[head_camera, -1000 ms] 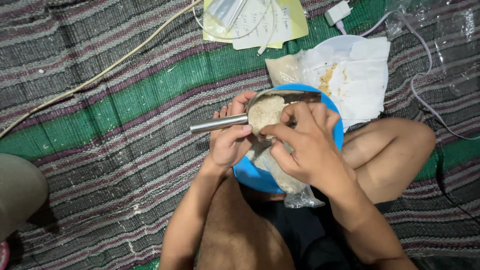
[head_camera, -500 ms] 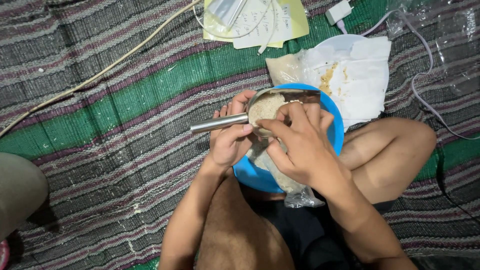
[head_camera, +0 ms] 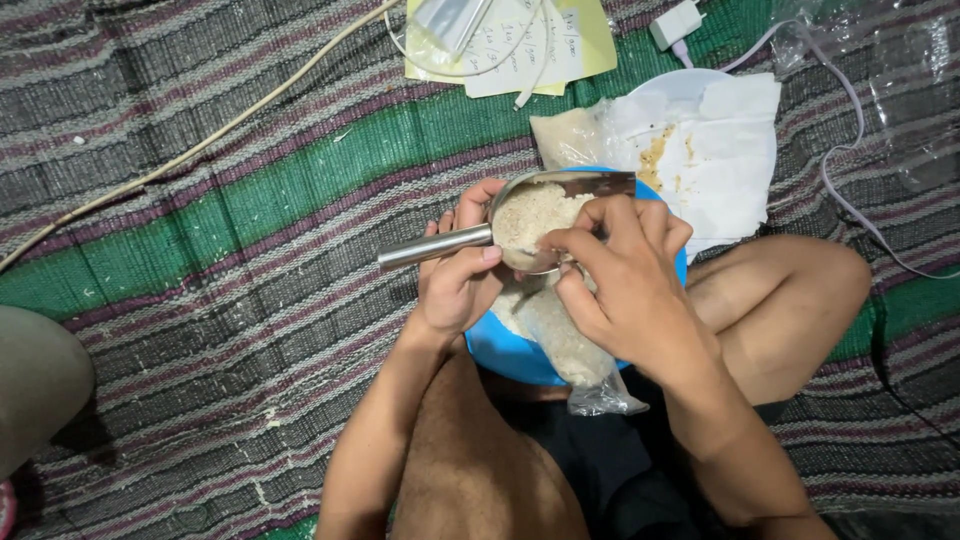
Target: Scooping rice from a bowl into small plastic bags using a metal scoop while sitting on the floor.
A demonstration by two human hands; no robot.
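My left hand (head_camera: 455, 285) grips a steel ladle (head_camera: 440, 244) by its handle. The ladle's cup (head_camera: 535, 215) is heaped with pale cooked rice. My right hand (head_camera: 625, 285) lies over the near side of the cup, its fingertips pressing on the rice. Under both hands sits a blue bowl (head_camera: 500, 350), and a clear plastic bag of rice (head_camera: 570, 345) lies in it, partly hidden by my right hand.
A striped woven mat (head_camera: 250, 200) covers the floor. A white plate with stained white paper (head_camera: 720, 150) lies behind the bowl. Yellow and white papers (head_camera: 520, 40), a white charger (head_camera: 675, 22) with its cable, and a pale cord (head_camera: 200, 150) lie further back. My bent knee (head_camera: 790, 300) is at right.
My right hand's fingers have shifted a little on the rice in the ladle. The ladle and bowl have stayed where they were.
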